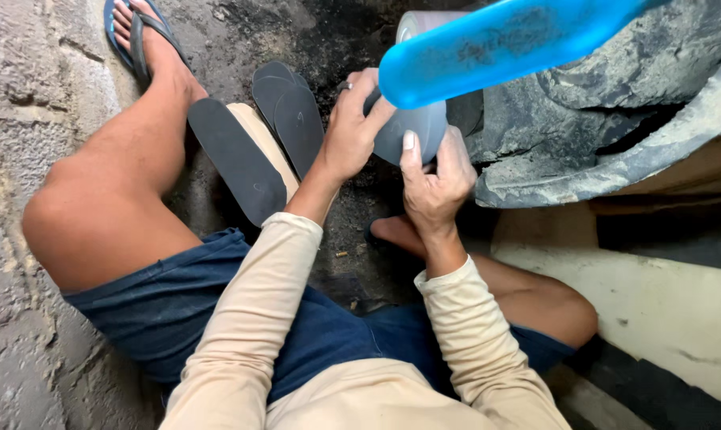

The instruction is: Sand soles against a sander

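Grey sole piece [412, 131] held in both hands: matt, smooth, rubbery foam look. Blue paddle-shaped piece [496, 44] above the right hand [436, 179]: smooth plastic, slight sheen, dusty smears. Floor [26, 95] left of the left hand [352, 131]: rough, pitted concrete.

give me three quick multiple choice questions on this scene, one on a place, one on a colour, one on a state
1. Where do the loose dark sole-shaped rubber pieces lie?
A. on the ground beside the left knee
B. on top of the blue object
C. in the person's lap

2. What colour is the smooth long plastic object above the hands?
A. red
B. bright blue
C. yellow

3. How is the grey rounded rubber piece held?
A. lying untouched on the ground
B. pinched in the left hand alone
C. gripped by both hands

Answers:
1. A, the dark pieces are stacked on the ground next to the bare left leg.
2. B, it is plainly bright blue.
3. C, the left hand and the right hand both close on it, with the right thumb pressed to its face.
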